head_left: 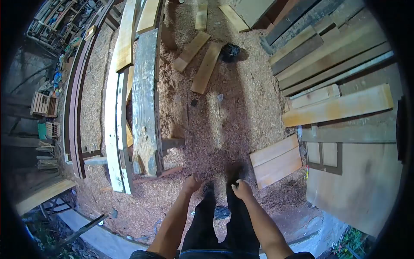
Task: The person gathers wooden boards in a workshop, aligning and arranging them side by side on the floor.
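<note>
Both arms reach forward over my dark trousers. My left hand (191, 184) hangs just left of my legs, its fingers curled; nothing shows in it. My right hand (242, 189) is over my right leg, fingers curled and thumb pointing inward, with no object visible in it. Ahead and left of my left hand stands a worn, paint-stained wooden bench (145, 99). To the right of my right hand, a wide two-piece wooden panel (276, 161) lies on the sawdust-covered ground (215, 142).
Short planks (207, 68) and a black bag (230, 52) lie ahead. Long boards (117, 142) run along the left. More planks (338, 106) and a large sheet (353, 185) lean at the right. A wooden crate (41, 104) stands far left.
</note>
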A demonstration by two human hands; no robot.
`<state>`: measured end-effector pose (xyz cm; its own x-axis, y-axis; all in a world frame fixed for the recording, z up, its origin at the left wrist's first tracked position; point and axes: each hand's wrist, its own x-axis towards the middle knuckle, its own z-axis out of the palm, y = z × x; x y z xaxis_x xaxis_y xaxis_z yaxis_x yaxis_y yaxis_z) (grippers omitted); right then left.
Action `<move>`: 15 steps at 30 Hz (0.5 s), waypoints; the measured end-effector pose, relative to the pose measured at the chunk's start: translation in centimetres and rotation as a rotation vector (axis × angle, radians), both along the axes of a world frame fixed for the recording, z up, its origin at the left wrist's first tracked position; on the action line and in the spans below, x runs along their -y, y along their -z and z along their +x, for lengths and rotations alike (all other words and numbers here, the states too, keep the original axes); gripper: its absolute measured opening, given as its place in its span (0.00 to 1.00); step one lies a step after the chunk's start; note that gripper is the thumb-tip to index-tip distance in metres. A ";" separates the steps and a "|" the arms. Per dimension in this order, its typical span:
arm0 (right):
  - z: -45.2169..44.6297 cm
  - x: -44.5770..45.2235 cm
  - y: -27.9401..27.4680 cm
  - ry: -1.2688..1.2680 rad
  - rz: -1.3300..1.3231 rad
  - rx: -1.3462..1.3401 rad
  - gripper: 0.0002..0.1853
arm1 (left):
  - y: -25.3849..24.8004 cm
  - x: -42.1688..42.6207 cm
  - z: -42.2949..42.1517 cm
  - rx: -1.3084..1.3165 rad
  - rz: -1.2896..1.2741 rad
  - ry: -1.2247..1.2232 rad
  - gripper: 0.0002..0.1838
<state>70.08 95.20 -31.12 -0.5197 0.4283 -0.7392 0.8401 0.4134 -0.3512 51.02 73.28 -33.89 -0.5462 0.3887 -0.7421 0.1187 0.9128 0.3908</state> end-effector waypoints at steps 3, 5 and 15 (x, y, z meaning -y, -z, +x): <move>-4.8 -3.4 0.7 0.041 0.002 -0.107 0.23 | 0.6 -2.2 -3.6 -0.017 0.035 -0.014 0.30; -7.9 -6.1 2.0 0.032 0.033 -0.143 0.24 | 1.2 -4.5 -6.1 -0.008 0.050 -0.010 0.30; -23.7 -20.9 6.1 -0.236 0.129 -0.013 0.21 | 3.1 -19.2 -20.4 -0.125 0.154 -0.134 0.27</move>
<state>46.34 116.15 -37.18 -0.6250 0.3844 -0.6794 0.7113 0.6390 -0.2928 30.61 92.47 -37.04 -0.6847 0.4100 -0.6026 0.0566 0.8542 0.5169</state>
